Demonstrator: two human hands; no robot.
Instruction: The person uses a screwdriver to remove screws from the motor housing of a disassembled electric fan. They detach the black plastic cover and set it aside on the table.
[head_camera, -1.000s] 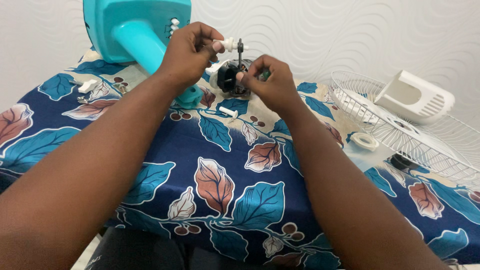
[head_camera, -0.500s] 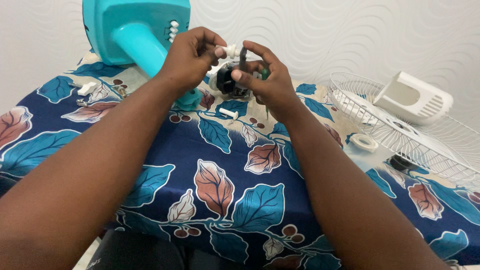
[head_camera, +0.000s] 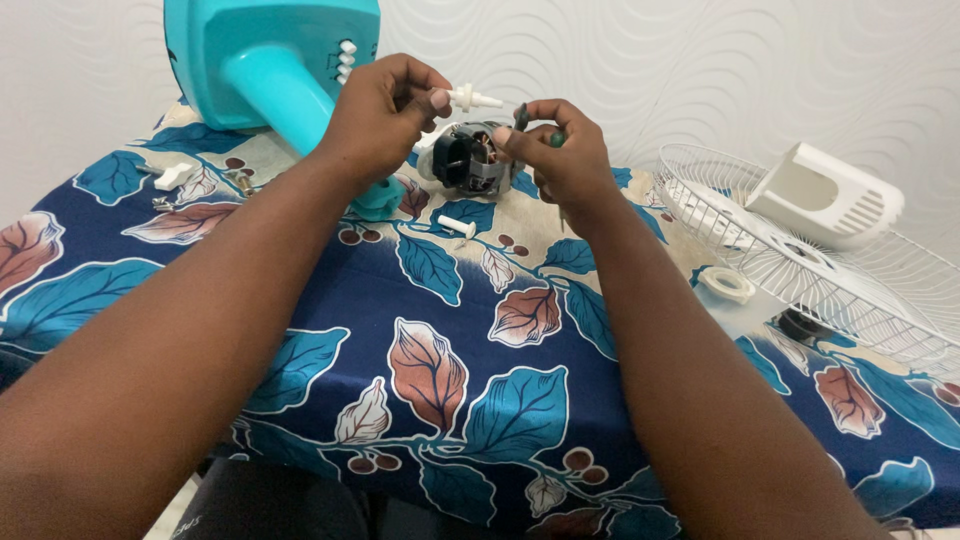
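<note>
A small white plastic spindle (head_camera: 472, 98) is pinched between the fingers of the left hand (head_camera: 385, 115), above centre of the frame. Just right of it, a thin dark part (head_camera: 520, 115) is held in the closed fingers of the right hand (head_camera: 565, 165). Below and between the hands, a fan motor (head_camera: 470, 160) rests on the leaf-patterned bench (head_camera: 450, 350). A turquoise fan base (head_camera: 270, 60) lies at upper left, a white wire grille (head_camera: 830, 270) at right.

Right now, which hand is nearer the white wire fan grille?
Right. The right hand is beside the motor, apart from the white wire fan grille; the left hand is farther, by the teal fan base.
</note>
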